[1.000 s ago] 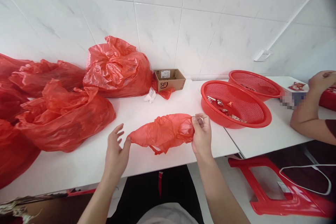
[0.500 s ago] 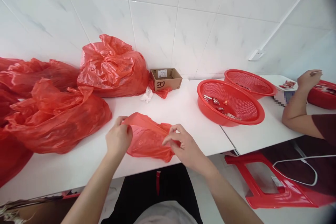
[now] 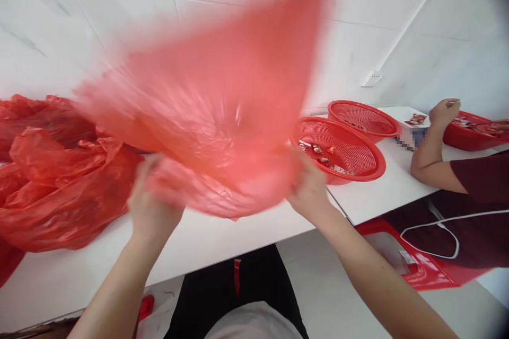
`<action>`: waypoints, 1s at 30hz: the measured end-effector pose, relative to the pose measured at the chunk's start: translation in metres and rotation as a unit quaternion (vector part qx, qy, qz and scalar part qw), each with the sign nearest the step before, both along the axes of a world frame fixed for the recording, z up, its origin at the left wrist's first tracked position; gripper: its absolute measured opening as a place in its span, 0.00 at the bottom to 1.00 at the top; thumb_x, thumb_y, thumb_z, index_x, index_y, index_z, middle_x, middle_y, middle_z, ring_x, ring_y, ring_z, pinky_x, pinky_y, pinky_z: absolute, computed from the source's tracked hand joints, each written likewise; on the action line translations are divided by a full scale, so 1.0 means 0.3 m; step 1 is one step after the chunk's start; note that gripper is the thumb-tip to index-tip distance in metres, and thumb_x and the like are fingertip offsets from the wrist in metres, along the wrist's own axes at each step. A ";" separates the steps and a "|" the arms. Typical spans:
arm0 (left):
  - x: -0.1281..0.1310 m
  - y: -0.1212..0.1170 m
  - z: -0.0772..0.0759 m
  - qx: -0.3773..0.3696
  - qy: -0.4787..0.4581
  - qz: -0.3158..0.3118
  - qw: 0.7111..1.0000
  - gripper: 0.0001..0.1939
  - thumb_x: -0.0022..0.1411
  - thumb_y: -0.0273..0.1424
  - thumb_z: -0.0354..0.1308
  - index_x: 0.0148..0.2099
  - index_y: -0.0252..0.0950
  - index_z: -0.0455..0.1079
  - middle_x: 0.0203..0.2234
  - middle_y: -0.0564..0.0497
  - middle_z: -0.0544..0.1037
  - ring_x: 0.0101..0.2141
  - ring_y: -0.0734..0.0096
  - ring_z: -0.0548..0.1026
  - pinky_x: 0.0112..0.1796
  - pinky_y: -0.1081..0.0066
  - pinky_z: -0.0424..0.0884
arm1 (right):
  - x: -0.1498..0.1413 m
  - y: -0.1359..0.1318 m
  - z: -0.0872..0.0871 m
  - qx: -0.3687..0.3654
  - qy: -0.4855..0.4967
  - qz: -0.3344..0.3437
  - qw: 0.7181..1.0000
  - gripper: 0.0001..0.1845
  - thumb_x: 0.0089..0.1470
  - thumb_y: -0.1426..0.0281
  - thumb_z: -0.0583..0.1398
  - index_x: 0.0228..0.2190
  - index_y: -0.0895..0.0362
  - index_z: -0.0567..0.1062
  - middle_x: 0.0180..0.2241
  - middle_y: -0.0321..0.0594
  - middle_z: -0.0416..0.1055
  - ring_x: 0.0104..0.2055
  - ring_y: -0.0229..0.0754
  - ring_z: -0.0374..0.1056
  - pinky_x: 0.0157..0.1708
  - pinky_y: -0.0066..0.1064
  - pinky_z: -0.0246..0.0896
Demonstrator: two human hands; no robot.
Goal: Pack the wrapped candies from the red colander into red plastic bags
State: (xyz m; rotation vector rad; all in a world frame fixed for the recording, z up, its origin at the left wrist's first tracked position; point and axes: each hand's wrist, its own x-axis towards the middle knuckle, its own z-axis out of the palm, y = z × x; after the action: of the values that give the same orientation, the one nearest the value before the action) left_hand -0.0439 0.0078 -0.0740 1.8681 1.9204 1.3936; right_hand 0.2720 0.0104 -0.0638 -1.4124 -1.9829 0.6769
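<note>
A thin red plastic bag (image 3: 222, 132) is spread out above the table, billowing upward and smeared by motion. At its left edge my left hand (image 3: 153, 201) is closed on the plastic, the fingertips partly covered by it. My right hand (image 3: 310, 185) grips the opposite edge, close to the front red colander basket (image 3: 374, 167). Small wrapped pieces lie inside that basket. The bag hides the middle of the table and much of the wall behind.
Full red plastic bags (image 3: 67, 206) crowd the left of the white table (image 3: 222, 243). A second red basket (image 3: 392, 130) stands behind the first. At right are a co-worker's arm (image 3: 431, 156), another red basket (image 3: 461, 140) and a red stool (image 3: 437, 275).
The red bag, crumpled low over the table before, is now opened wide and swung upward between my hands. My hands have moved farther apart. The cardboard box is now hidden.
</note>
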 end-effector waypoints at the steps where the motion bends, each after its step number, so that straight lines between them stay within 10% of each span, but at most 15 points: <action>1: -0.001 0.004 -0.004 -0.044 0.022 -0.035 0.998 0.14 0.50 0.26 0.54 0.41 0.37 0.73 0.36 0.45 0.73 0.38 0.54 0.73 0.38 0.59 0.69 | -0.004 -0.005 0.002 -0.020 -0.007 0.020 1.000 0.10 0.50 0.70 0.59 0.35 0.52 0.78 0.37 0.41 0.76 0.41 0.50 0.72 0.39 0.40 0.68; 4: -0.005 0.006 -0.006 -0.122 0.091 -0.087 0.985 0.12 0.53 0.28 0.51 0.35 0.36 0.75 0.31 0.46 0.73 0.29 0.59 0.72 0.32 0.61 0.67 | -0.008 -0.004 0.017 -0.049 0.007 0.045 0.998 0.10 0.51 0.71 0.58 0.34 0.52 0.79 0.36 0.37 0.78 0.39 0.45 0.73 0.40 0.36 0.69; 11: 0.026 -0.074 0.058 -0.171 0.070 -0.186 0.965 0.25 0.59 0.41 0.48 0.58 0.45 0.67 0.50 0.45 0.68 0.50 0.54 0.70 0.47 0.58 0.71 | 0.145 0.052 0.054 0.031 0.126 0.032 0.991 0.21 0.59 0.60 0.57 0.53 0.48 0.70 0.58 0.38 0.64 0.59 0.45 0.61 0.56 0.38 0.59; 14: -0.005 -0.106 0.034 -0.208 0.045 -0.194 0.958 0.26 0.59 0.44 0.51 0.59 0.48 0.65 0.55 0.47 0.67 0.55 0.52 0.68 0.53 0.56 0.68 | 0.260 0.079 -0.003 0.055 -0.002 -0.098 0.994 0.29 0.57 0.58 0.58 0.59 0.46 0.63 0.63 0.40 0.57 0.65 0.52 0.52 0.60 0.48 0.52; 19: -0.085 -0.122 -0.052 -0.235 0.009 -0.194 0.952 0.30 0.57 0.44 0.57 0.62 0.55 0.61 0.64 0.56 0.59 0.63 0.52 0.58 0.59 0.55 0.59 | 0.265 0.078 -0.106 0.009 -0.258 -0.248 0.934 0.23 0.57 0.68 0.57 0.55 0.53 0.70 0.54 0.47 0.70 0.55 0.58 0.65 0.55 0.53 0.56; 25: -0.003 -0.167 -0.011 -0.317 -0.184 -0.270 0.890 0.28 0.57 0.43 0.60 0.61 0.52 0.65 0.60 0.55 0.67 0.61 0.52 0.60 0.60 0.54 0.52 | 0.091 0.114 -0.021 -0.018 0.001 0.054 0.998 0.31 0.57 0.67 0.59 0.61 0.47 0.60 0.58 0.40 0.65 0.57 0.44 0.64 0.54 0.38 0.62; 30: -0.013 -0.228 0.040 -0.317 -0.295 -0.194 0.880 0.25 0.50 0.48 0.64 0.52 0.55 0.74 0.56 0.60 0.71 0.60 0.50 0.63 0.58 0.55 0.60 | 0.157 0.343 0.016 -0.061 -0.135 -0.041 0.988 0.33 0.60 0.65 0.57 0.64 0.50 0.53 0.63 0.46 0.56 0.61 0.47 0.58 0.59 0.41 0.56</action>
State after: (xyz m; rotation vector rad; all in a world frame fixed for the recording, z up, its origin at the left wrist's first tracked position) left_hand -0.0479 -0.0605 -0.0619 1.2232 1.3567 0.8961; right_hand 0.3192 0.1133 -0.0591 -1.7275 -2.1026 0.6037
